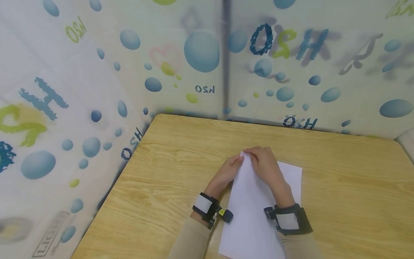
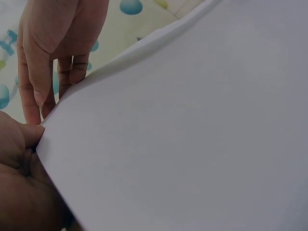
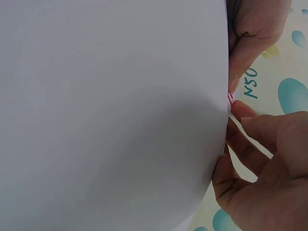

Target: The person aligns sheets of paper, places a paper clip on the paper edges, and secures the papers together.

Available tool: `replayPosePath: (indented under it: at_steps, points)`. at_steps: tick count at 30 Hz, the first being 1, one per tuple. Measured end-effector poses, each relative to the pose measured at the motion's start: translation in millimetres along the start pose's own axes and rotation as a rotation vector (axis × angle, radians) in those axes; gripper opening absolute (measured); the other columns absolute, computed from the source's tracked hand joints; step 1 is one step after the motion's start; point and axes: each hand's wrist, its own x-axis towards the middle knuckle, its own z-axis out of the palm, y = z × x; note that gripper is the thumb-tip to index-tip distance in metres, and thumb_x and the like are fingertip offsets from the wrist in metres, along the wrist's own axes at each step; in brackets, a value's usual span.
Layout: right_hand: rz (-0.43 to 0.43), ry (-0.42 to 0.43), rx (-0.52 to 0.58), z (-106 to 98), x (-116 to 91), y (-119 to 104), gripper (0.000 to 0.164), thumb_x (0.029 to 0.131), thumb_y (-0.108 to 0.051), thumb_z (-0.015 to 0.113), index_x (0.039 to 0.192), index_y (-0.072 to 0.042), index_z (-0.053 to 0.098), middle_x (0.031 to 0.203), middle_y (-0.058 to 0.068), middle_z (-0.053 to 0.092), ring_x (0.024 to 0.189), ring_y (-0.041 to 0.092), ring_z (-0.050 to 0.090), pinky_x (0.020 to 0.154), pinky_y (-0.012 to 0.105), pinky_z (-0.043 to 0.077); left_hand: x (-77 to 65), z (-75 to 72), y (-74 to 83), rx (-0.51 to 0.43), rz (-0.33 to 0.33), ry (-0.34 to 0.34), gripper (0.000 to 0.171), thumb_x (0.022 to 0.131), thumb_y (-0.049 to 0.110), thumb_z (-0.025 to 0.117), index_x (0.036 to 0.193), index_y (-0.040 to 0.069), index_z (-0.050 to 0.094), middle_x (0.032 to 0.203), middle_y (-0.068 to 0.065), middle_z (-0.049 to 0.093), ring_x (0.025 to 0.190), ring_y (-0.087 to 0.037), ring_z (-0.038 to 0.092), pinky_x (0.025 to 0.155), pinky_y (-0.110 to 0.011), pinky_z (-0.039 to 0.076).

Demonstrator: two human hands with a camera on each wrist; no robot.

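White sheets of paper lie over the table, their far corner raised between the hands. The left hand pinches this corner; its thumb presses on the edge in the left wrist view. Opposite it, the right hand bends over the same corner. In the right wrist view a small pink-red paper clip shows at the paper's edge. The right hand's thumb and forefinger pinch at the clip, while its other fingers touch the paper edge. Most of the clip is hidden behind paper and fingertips.
A wood-grain table carries the paper. Behind and to the left hangs a pale curtain printed with blue drops and lettering. Wrist straps with cameras sit on both forearms, close above the sheets.
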Motion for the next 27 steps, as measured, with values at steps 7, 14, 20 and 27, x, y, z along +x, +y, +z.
replayPosePath:
  at_steps: [7, 14, 20, 27]
  points:
    - [-0.005, -0.004, -0.013, -1.6, 0.0, -1.7, 0.023, 0.098, -0.006, 0.056, 0.116, -0.005, 0.07, 0.112, 0.013, 0.068, 0.1, 0.03, 0.056, 0.087, 0.044, 0.044, -0.9, 0.3, 2.3, -0.009, 0.003, 0.001, 0.036, 0.106, 0.037, 0.037, 0.133, 0.025, 0.057, 0.106, -0.003, 0.065, 0.095, -0.017, 0.062, 0.081, -0.033, 0.05]
    - [0.034, -0.022, 0.018, -5.1, -3.8, 6.0, 0.027, 0.098, -0.006, 0.056, 0.124, -0.006, 0.065, 0.118, 0.014, 0.065, 0.105, 0.031, 0.054, 0.088, 0.046, 0.047, -1.0, 1.6, 2.4, 0.009, -0.02, 0.009, 0.034, 0.105, 0.039, 0.037, 0.127, 0.029, 0.062, 0.103, -0.003, 0.066, 0.093, -0.018, 0.063, 0.079, -0.034, 0.05]
    - [0.147, -0.05, 0.007, -19.4, -9.1, 26.9, 0.031, 0.1, -0.013, 0.054, 0.13, -0.009, 0.06, 0.126, 0.016, 0.06, 0.12, 0.037, 0.048, 0.1, 0.055, 0.036, 0.0, -0.4, 0.2, 0.066, -0.083, 0.105, 0.041, 0.103, 0.049, 0.038, 0.129, 0.028, 0.061, 0.113, 0.0, 0.064, 0.105, -0.017, 0.058, 0.09, -0.038, 0.046]
    - [0.31, -0.006, 0.026, -50.6, -24.1, 64.3, 0.044, 0.103, -0.023, 0.048, 0.143, -0.005, 0.045, 0.142, 0.026, 0.041, 0.132, 0.049, 0.03, 0.102, 0.067, 0.021, 4.3, -10.8, -0.1, 0.112, -0.093, 0.201, 0.057, 0.099, 0.057, 0.039, 0.144, 0.022, 0.048, 0.142, 0.003, 0.048, 0.13, -0.018, 0.041, 0.11, -0.044, 0.029]
